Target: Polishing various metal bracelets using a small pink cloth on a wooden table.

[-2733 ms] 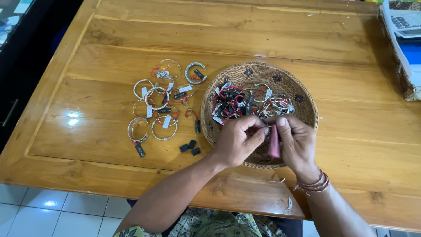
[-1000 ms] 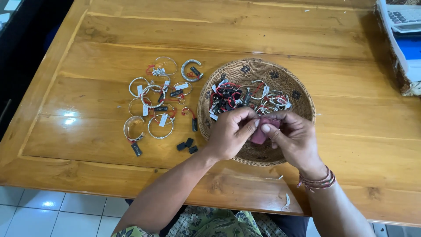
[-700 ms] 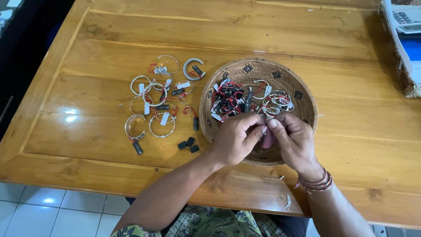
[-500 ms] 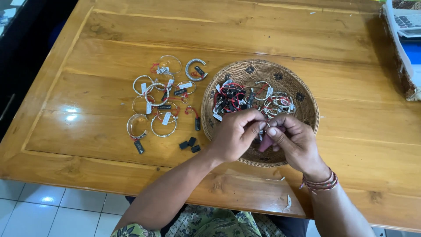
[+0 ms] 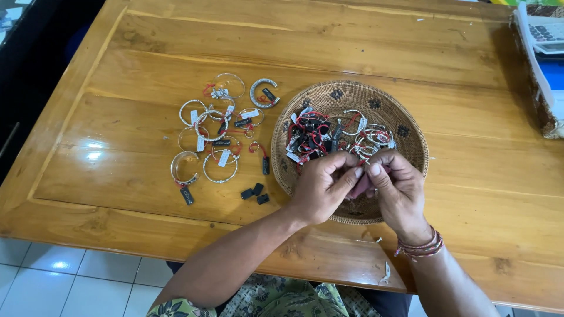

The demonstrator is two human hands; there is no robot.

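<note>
Bangles (image 5: 207,136) left of basket (image 5: 411,149) — black tags (image 5: 254,193) between.

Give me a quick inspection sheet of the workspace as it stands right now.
Surface: glossy wooden table.
Job's things: small pink piece pinched between both hands over the woven basket, which holds tagged bangles.
Clutter: loose silver bangles and small black tags left of the basket.
Grippers: left hand and right hand, fingertips together.
Cables: nothing seen.
Surroundings: tiled floor; calculator on a box at the right edge.
</note>
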